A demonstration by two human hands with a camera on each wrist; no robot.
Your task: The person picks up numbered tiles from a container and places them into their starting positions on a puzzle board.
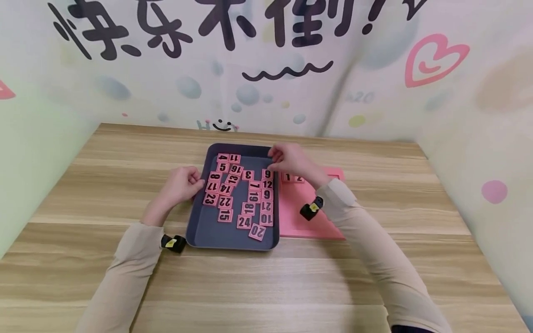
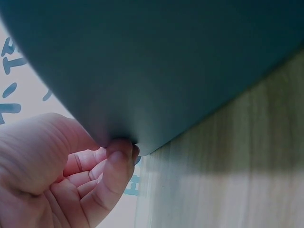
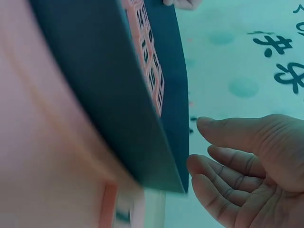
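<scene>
A dark grey tray (image 1: pixel 208 233) lies on the table, filled with pink number tiles (image 1: pixel 225 202). My left hand (image 1: pixel 179 185) pinches the tray's left rim between thumb and fingers, and in the left wrist view the thumb and a finger meet at the tray's edge. At the far right corner of the tray is my right hand (image 1: pixel 289 159), just over the rim. In the right wrist view its thumb and loosely curved fingers stand apart beside the tray edge, with nothing between them. A pink board (image 1: pixel 300 212) sits to the tray's right, partly behind my right forearm.
Tiles 1 (image 1: pixel 288 177) and 2 (image 1: pixel 299 179) lie at the board's upper left. The wood-grain table (image 1: pixel 233 296) meets a decorated wall (image 1: pixel 166 92) behind the tray. Black wrist cameras (image 1: pixel 173 243) are strapped to both wrists.
</scene>
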